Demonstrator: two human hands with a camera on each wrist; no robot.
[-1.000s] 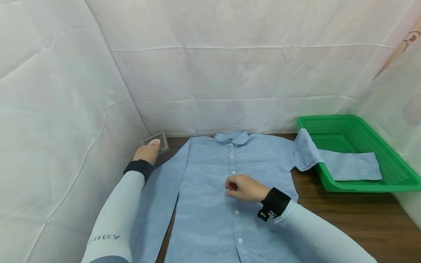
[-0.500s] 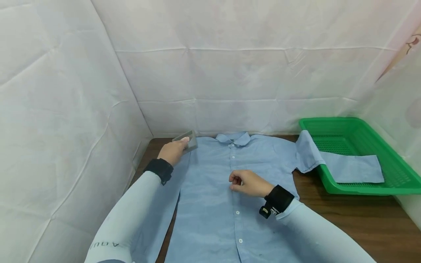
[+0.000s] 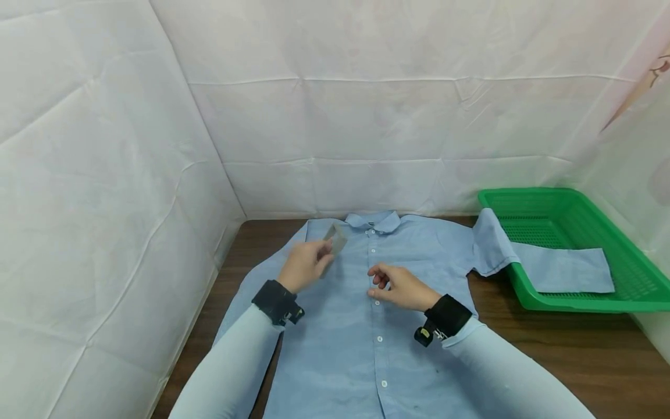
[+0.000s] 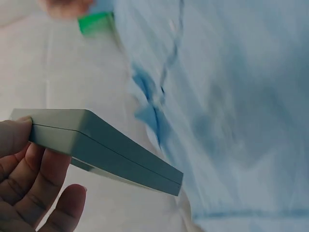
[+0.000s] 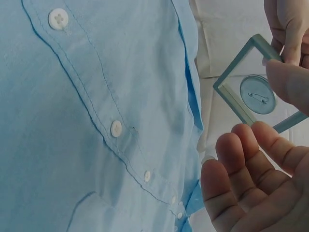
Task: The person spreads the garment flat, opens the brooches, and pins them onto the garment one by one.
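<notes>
Two hands are over a blue shirt (image 3: 335, 343) in the lower middle of the head view. The left hand (image 3: 303, 266) has its grip closed on one end of a thin, clear-windowed case (image 3: 337, 238), thumb above and fingers beneath, left of the shirt's collar. A round disc (image 5: 251, 92) with a safety pin shows inside the case. The right hand (image 3: 402, 287), just right of frame centre, holds nothing; its grip is part-way spread, fingers loosely bent. One sleeve (image 3: 562, 265) lies in a green basket (image 3: 576, 299) on the brown desk (image 3: 570, 343) at right.
</notes>
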